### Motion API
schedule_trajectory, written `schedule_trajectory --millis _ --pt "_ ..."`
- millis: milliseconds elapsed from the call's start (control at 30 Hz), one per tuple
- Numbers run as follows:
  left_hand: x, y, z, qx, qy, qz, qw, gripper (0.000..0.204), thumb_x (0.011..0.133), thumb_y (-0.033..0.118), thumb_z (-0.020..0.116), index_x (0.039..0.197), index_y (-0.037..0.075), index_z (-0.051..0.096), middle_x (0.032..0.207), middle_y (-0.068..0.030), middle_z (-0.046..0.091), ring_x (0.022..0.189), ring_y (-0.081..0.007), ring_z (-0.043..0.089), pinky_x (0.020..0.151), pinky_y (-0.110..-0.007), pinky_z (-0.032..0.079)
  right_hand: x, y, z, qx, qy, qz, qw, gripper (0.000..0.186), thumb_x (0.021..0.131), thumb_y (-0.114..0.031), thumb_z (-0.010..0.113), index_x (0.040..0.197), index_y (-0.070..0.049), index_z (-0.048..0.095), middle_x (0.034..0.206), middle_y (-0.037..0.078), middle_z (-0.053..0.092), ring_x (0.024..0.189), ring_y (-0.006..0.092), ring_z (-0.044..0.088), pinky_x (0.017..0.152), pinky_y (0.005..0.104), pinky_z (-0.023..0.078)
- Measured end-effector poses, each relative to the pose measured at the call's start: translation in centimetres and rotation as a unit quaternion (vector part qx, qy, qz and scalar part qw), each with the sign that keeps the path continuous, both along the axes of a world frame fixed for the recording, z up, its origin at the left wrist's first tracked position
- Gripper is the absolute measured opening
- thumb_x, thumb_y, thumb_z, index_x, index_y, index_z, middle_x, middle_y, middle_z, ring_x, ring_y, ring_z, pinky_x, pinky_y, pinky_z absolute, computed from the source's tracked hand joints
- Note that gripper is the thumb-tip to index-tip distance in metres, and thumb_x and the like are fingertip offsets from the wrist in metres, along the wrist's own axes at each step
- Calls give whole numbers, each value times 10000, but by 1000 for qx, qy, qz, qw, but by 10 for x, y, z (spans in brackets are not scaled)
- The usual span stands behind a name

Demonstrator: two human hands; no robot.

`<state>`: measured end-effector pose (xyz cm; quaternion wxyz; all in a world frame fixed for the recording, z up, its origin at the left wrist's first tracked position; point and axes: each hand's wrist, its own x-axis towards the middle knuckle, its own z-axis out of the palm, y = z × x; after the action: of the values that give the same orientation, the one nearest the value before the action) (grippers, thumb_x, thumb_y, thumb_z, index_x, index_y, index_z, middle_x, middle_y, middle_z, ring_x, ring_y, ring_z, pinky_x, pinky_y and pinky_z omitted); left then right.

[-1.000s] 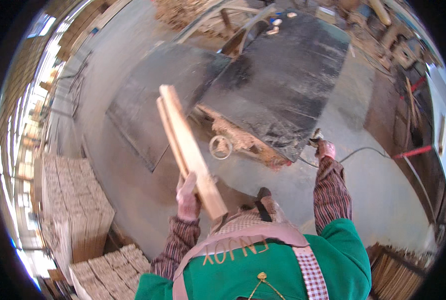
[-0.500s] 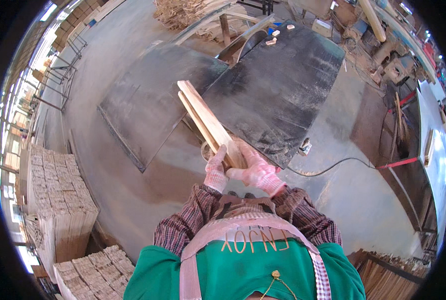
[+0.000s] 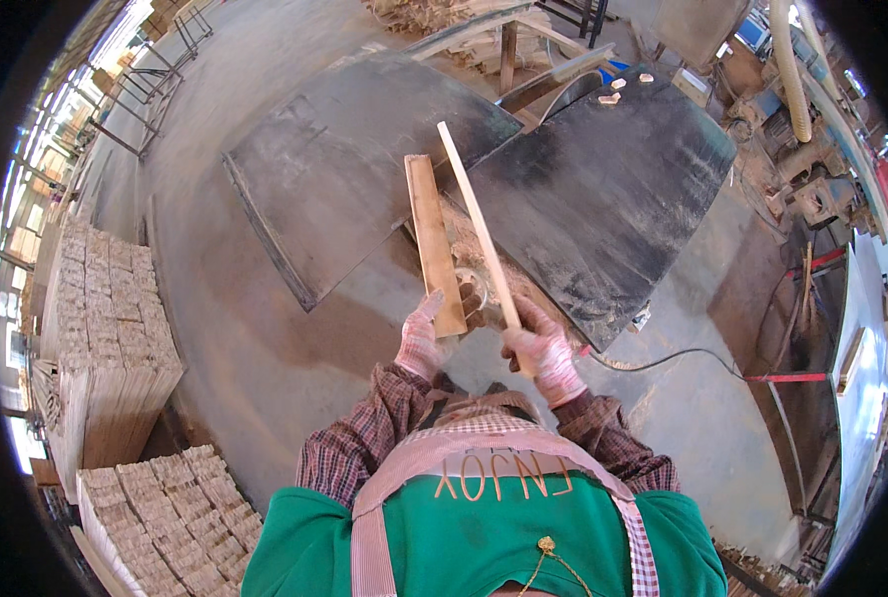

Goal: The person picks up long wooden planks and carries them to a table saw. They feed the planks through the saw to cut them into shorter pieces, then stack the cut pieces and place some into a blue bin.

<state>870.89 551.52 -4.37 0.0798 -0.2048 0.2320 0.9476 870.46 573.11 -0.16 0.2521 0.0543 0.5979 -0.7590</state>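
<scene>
My left hand (image 3: 422, 336), in a pale pinkish work glove, is closed round the lower end of a flat wooden board (image 3: 431, 239). In my right hand (image 3: 545, 355), gloved the same way, is the near end of a narrow wooden strip (image 3: 479, 224), seen edge-on. Both pieces point away from me and stand apart, the strip to the right of the board. They are in front of a dark-topped work table, with its left panel (image 3: 354, 169) and right panel (image 3: 603, 189) beyond my hands. Sawdust lies in the gap between the panels.
Stacks of cut wood stand on the left (image 3: 115, 328) and lower left (image 3: 170, 517). Small wood offcuts (image 3: 611, 99) lie on the right panel's far end. A black cable (image 3: 673, 353) runs rightward over the floor toward a pale-topped table (image 3: 872, 328). Machinery (image 3: 812, 189) stands far right.
The two wooden pieces, held together before, are now apart, one in each hand. My right hand has moved right and turned its strip on edge. The view has shifted slightly.
</scene>
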Motion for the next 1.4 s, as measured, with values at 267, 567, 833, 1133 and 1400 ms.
schedule_trajectory --millis 267,567,833,1133,1400 --pt "-26 -29 2 -118 -32 -150 981 510 986 383 675 1340 28 580 1175 -89 675 1056 -211 664 903 -362 546 3 -87 36 551 164 170 800 852 822 -443 748 1548 -153 409 1385 221 569 1210 376 625 996 457 514" --pt "-52 -57 -9 -141 -40 -324 935 416 1001 338 650 1297 46 649 1165 -87 708 1017 -199 686 839 -327 571 -27 -134 56 630 103 164 752 919 801 -443 770 1569 -204 326 1367 196 582 1226 367 615 996 478 515" --pt "-45 -132 42 -335 79 -266 900 419 940 328 693 1174 -20 709 1065 -98 732 963 -190 681 852 -308 539 -7 -221 27 504 103 -34 857 995 781 -395 786 1594 -108 290 1429 251 535 1227 381 625 1005 436 524" --pt "-105 -321 119 -422 66 -420 801 421 863 182 756 1203 -40 646 981 -65 704 836 -164 683 756 -306 568 0 -314 20 353 212 20 911 851 895 -445 737 1578 -92 371 1452 219 537 1328 329 551 1119 396 445" --pt "-239 -436 102 -684 162 -498 508 744 891 426 740 1429 -42 528 1382 -219 623 1263 -326 601 1079 -389 452 -34 -459 28 469 261 -13 843 731 869 -408 725 1471 -74 480 1388 203 576 1244 389 573 1048 460 470"
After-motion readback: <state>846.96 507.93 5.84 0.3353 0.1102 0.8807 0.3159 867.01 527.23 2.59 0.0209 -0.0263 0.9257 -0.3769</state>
